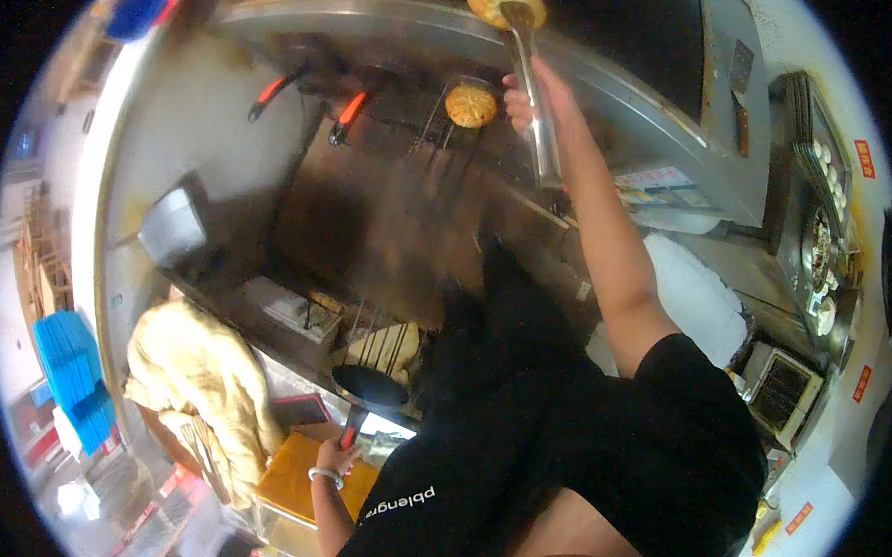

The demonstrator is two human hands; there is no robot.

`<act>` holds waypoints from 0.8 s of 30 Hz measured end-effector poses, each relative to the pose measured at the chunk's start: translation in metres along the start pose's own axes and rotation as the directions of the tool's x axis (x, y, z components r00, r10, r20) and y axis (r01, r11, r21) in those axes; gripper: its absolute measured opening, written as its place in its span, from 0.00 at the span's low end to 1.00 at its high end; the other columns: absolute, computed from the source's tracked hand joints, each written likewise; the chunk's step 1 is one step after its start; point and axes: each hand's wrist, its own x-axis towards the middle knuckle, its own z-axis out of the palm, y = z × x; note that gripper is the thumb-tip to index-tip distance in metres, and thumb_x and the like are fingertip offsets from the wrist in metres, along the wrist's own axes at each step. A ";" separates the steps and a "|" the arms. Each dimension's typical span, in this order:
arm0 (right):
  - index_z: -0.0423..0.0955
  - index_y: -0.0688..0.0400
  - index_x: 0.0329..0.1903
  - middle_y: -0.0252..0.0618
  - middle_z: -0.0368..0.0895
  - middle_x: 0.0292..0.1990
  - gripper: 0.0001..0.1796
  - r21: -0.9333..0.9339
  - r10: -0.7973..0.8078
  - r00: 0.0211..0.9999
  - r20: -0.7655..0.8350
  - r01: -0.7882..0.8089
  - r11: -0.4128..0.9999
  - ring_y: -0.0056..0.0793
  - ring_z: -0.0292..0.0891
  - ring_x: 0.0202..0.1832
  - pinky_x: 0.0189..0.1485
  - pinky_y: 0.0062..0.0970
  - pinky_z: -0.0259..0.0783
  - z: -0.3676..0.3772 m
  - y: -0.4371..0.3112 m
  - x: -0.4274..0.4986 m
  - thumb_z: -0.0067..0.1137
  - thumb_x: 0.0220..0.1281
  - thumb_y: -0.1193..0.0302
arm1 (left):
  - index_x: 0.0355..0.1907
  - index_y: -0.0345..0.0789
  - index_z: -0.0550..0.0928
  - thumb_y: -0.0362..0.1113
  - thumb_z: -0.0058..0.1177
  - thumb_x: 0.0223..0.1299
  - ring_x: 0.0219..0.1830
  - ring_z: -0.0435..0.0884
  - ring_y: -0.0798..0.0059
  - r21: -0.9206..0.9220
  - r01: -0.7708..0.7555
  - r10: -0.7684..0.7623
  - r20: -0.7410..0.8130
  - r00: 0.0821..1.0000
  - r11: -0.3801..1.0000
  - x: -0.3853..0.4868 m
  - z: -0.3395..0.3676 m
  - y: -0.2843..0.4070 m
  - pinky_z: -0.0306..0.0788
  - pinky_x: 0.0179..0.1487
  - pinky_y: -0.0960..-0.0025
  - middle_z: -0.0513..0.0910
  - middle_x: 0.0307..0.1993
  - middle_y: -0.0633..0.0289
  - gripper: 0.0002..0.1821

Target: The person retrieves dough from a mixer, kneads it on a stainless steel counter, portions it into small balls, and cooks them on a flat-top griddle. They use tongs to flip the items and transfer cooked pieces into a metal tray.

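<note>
My right hand (539,102) is closed around long metal tongs (532,121) at the top of the view. Their tip is against a round browned flatbread (488,4). Below and left of it, a second browned flatbread (471,106) lies on a wire rack. My left hand (336,457), low on the left, grips the black and red handle of a small round black pan (369,386). Wire bars and a pale cloth or bread-like piece (378,351) show just beyond the pan. Two more red and black handles (270,97) (348,118) stick out at upper left.
A cream cloth (198,346) is bunched on the left, beside an orange-yellow box (298,475). A curved metal edge (616,88) runs across the top. At right stand stacked trays (798,133), a bowl of filling (821,247) and a small wire-topped appliance (781,392).
</note>
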 end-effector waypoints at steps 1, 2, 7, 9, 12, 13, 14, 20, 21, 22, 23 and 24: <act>0.66 0.56 0.39 0.33 0.68 0.18 0.22 -0.081 -0.010 0.998 -0.057 0.005 0.997 0.17 0.63 0.13 0.13 0.17 0.61 0.003 0.005 -0.007 0.53 0.59 0.49 | 0.30 0.31 0.78 0.38 0.60 0.52 0.12 0.70 0.79 0.002 0.018 -0.018 0.014 1.000 1.000 0.001 0.001 0.003 0.64 0.14 0.75 0.73 0.14 0.65 0.11; 0.66 0.56 0.40 0.34 0.69 0.19 0.22 -0.158 -0.022 0.994 -0.110 0.004 0.987 0.18 0.63 0.13 0.13 0.17 0.61 0.008 0.021 -0.020 0.53 0.59 0.49 | 0.29 0.31 0.78 0.38 0.60 0.51 0.12 0.70 0.78 0.003 0.040 -0.041 0.025 0.999 0.999 0.001 0.000 0.003 0.64 0.14 0.75 0.73 0.14 0.65 0.11; 0.64 0.56 0.48 0.46 0.77 0.31 0.19 -0.956 -0.506 0.856 -0.105 -0.228 -0.186 0.42 0.77 0.30 0.32 0.37 0.73 -0.050 0.132 -0.025 0.55 0.57 0.61 | 0.28 0.31 0.77 0.39 0.60 0.51 0.13 0.72 0.77 -0.019 0.010 -0.009 0.023 1.000 1.000 0.015 0.002 -0.018 0.67 0.16 0.74 0.74 0.15 0.64 0.13; 0.63 0.56 0.49 0.48 0.77 0.33 0.20 -0.908 -0.513 0.855 -0.077 -0.272 -0.317 0.48 0.76 0.35 0.37 0.41 0.72 -0.077 0.151 -0.013 0.55 0.55 0.64 | 0.30 0.31 0.77 0.40 0.60 0.51 0.14 0.73 0.77 0.030 0.013 -0.014 0.031 0.999 0.999 0.017 0.003 -0.027 0.67 0.17 0.74 0.74 0.16 0.64 0.13; 0.64 0.56 0.47 0.50 0.78 0.34 0.16 -0.860 -0.538 0.834 -0.120 -0.358 -0.363 0.50 0.77 0.36 0.37 0.45 0.72 -0.100 0.157 0.018 0.52 0.55 0.70 | 0.31 0.31 0.77 0.41 0.60 0.51 0.14 0.72 0.78 -0.003 0.049 -0.049 0.020 0.999 0.999 0.014 0.003 -0.026 0.67 0.17 0.75 0.74 0.16 0.64 0.14; 0.65 0.56 0.45 0.50 0.78 0.34 0.14 -0.849 -0.550 0.821 -0.152 -0.393 -0.353 0.50 0.77 0.35 0.36 0.46 0.72 -0.105 0.153 0.031 0.50 0.55 0.72 | 0.31 0.31 0.77 0.41 0.60 0.51 0.14 0.72 0.78 -0.038 0.056 -0.055 0.044 0.998 0.998 0.015 0.002 -0.025 0.67 0.17 0.75 0.74 0.16 0.64 0.14; 0.65 0.57 0.45 0.50 0.78 0.34 0.14 -0.860 -0.592 0.792 -0.146 -0.397 -0.320 0.50 0.77 0.35 0.36 0.46 0.72 -0.104 0.147 0.043 0.50 0.55 0.72 | 0.31 0.31 0.77 0.41 0.60 0.51 0.13 0.72 0.78 -0.076 0.067 -0.062 0.065 0.996 0.995 0.016 0.002 -0.028 0.67 0.17 0.75 0.74 0.15 0.64 0.14; 0.64 0.59 0.45 0.49 0.77 0.34 0.14 -0.873 -0.662 0.740 -0.124 -0.398 -0.282 0.48 0.77 0.34 0.34 0.45 0.73 -0.102 0.135 0.063 0.50 0.56 0.72 | 0.28 0.32 0.77 0.40 0.60 0.51 0.14 0.72 0.76 -0.010 -0.002 0.002 0.004 1.000 1.000 0.003 -0.003 -0.003 0.66 0.16 0.73 0.74 0.15 0.62 0.13; 0.64 0.59 0.46 0.48 0.77 0.34 0.15 -0.866 -0.621 0.773 -0.130 -0.393 -0.309 0.48 0.77 0.33 0.34 0.44 0.73 -0.092 0.137 0.047 0.51 0.56 0.71 | 0.28 0.32 0.77 0.41 0.60 0.50 0.15 0.74 0.74 0.025 -0.039 0.039 -0.008 0.999 0.999 0.006 -0.002 -0.004 0.67 0.18 0.71 0.75 0.15 0.61 0.14; 0.64 0.59 0.46 0.48 0.77 0.34 0.15 -0.859 -0.580 0.803 -0.138 -0.388 -0.334 0.48 0.77 0.33 0.34 0.44 0.73 -0.085 0.141 0.030 0.51 0.56 0.71 | 0.28 0.31 0.77 0.42 0.60 0.50 0.16 0.74 0.71 0.071 -0.088 0.090 -0.020 0.996 0.994 0.021 0.000 -0.013 0.68 0.19 0.69 0.75 0.16 0.59 0.15; 0.63 0.59 0.48 0.50 0.77 0.35 0.18 -0.856 -0.549 0.830 -0.102 -0.354 -0.377 0.49 0.77 0.33 0.33 0.44 0.72 -0.081 0.143 0.012 0.52 0.55 0.70 | 0.28 0.31 0.77 0.43 0.61 0.49 0.17 0.75 0.68 0.123 -0.141 0.145 -0.030 0.989 0.982 0.037 0.000 -0.020 0.68 0.21 0.67 0.76 0.16 0.57 0.16; 0.62 0.59 0.50 0.52 0.77 0.36 0.21 -0.854 -0.508 0.859 -0.059 -0.307 -0.419 0.50 0.77 0.33 0.32 0.44 0.71 -0.077 0.144 -0.003 0.53 0.54 0.69 | 0.28 0.30 0.77 0.45 0.61 0.49 0.19 0.76 0.65 0.176 -0.196 0.207 -0.044 0.977 0.965 0.074 0.007 -0.046 0.69 0.23 0.65 0.76 0.16 0.55 0.18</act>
